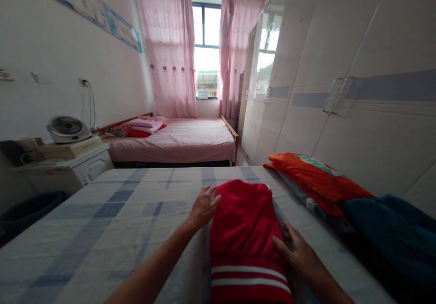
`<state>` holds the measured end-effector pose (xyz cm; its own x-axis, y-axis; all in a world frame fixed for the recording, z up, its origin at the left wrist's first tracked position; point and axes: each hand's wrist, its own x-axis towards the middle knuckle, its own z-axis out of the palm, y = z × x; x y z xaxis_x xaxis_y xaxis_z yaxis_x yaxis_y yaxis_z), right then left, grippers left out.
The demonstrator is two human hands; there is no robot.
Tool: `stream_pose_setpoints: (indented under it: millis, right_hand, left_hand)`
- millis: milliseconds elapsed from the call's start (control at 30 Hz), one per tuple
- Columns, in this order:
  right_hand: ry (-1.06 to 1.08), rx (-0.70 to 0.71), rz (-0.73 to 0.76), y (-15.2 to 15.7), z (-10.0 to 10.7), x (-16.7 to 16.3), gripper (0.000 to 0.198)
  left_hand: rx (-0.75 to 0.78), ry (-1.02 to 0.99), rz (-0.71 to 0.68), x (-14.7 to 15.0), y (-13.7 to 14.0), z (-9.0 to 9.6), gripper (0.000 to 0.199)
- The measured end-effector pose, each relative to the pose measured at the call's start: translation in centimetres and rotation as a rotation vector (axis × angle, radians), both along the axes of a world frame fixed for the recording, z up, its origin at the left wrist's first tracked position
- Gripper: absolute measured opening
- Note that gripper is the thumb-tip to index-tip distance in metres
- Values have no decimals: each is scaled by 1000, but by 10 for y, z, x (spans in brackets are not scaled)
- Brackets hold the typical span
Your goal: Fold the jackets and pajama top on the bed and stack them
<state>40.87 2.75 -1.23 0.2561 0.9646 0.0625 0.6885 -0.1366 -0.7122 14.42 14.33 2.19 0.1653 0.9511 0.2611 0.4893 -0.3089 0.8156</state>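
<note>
A red garment [243,226] with white stripes across its ribbed hem lies folded into a long shape on the bed [153,222] with the blue-and-white sheet. At its upper left edge rests my left hand [203,206], fingers apart and the thumb over the cloth. My right hand [295,248] is at the lower right edge, with thumb and fingers spread and the thumb touching the fabric. Neither hand is closed around the cloth. The near end of the garment runs out of view at the bottom.
On the right of the bed lie an orange pillow [316,176] and a dark blue cloth [391,231], beside a white wardrobe [361,136]. A second bed [190,136] with pink bedding stands beyond. To the left, a fan [68,129] sits on a white cabinet [91,165].
</note>
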Motion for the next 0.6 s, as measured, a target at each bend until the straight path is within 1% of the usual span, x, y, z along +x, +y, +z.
stream_pose_setpoints:
  millis: [67, 167, 233, 300, 333, 400, 467, 500, 600]
  right_hand:
    - [140, -82, 63, -6, 5, 4, 77]
    - [318, -174, 121, -4, 10, 6, 83]
    - [458, -258, 186, 1, 10, 6, 83]
    - [572, -324, 292, 4, 11, 4, 76]
    - [602, -329, 332, 4, 12, 1, 72]
    - [620, -280, 372, 2, 16, -6, 67]
    - [644, -206, 367, 1, 26, -11, 64]
    - [657, -191, 356, 2, 35, -12, 61]
    - [664, -194, 335, 20, 74, -1, 52]
  left_hand:
    - [-61, -26, -51, 2, 28, -2, 45]
    - [-156, -56, -177, 11, 52, -1, 47]
    - [-226, -49, -246, 17, 60, -1, 46]
    - [-285, -32, -272, 21, 64, -1, 43]
    - [-303, -27, -267, 23, 65, -1, 41]
    - [-312, -36, -240, 25, 66, 0, 35]
    - [-302, -70, -204, 24, 62, 7, 31]
    - [-298, -94, -190, 22, 59, 13, 30]
    - [-286, -191, -170, 10, 39, 40, 30]
